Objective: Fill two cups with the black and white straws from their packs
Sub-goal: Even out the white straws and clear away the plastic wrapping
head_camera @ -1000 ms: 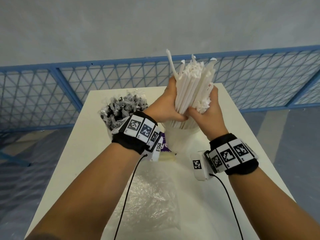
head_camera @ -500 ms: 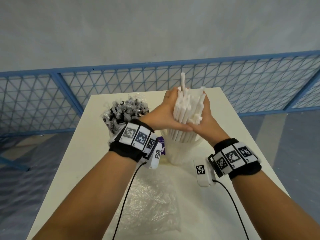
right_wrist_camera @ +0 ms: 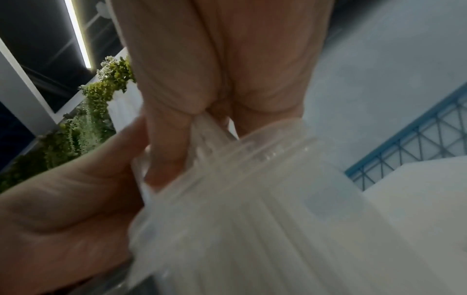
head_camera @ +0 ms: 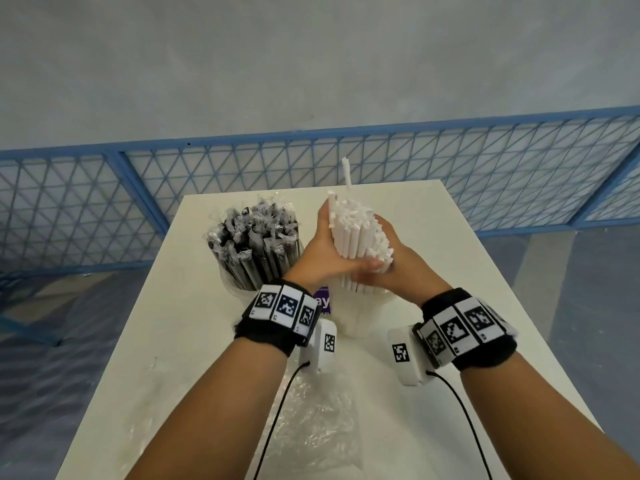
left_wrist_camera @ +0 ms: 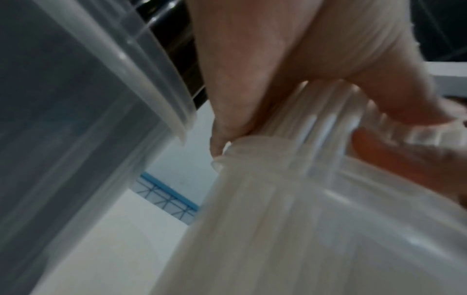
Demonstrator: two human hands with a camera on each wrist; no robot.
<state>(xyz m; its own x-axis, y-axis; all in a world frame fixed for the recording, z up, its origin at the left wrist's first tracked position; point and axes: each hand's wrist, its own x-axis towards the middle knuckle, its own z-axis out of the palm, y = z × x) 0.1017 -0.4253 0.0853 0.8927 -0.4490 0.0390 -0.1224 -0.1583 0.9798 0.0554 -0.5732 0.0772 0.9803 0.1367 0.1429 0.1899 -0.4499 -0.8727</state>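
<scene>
The left hand and the right hand are pressed together around one thick bundle of white straws, fingers and palms wrapped about its middle. The bundle stands nearly upright with its lower ends inside the clear cup directly below the hands. One straw pokes well above the rest.

By the look of them, the white straws are light, thin and fairly stiff, but smooth, so single ones are likely to slide past each other and ride up or slip out. A broad squeeze round the middle, as now, seems the best hold. Pinching hard at the tips would probably bend or crush them. The cup looks like thin, light plastic and could tip if the bundle leans on its rim.

Just left of that cup stands a second cup, packed with black straws, each in a clear wrapper. A purple label shows between the two cups, with only the letters "ay" readable. On the white worktop, nearer the person than the cups, lies a crumpled clear plastic bag. Both wrists wear bands of black-and-white square code markers, which carry no readable words
</scene>
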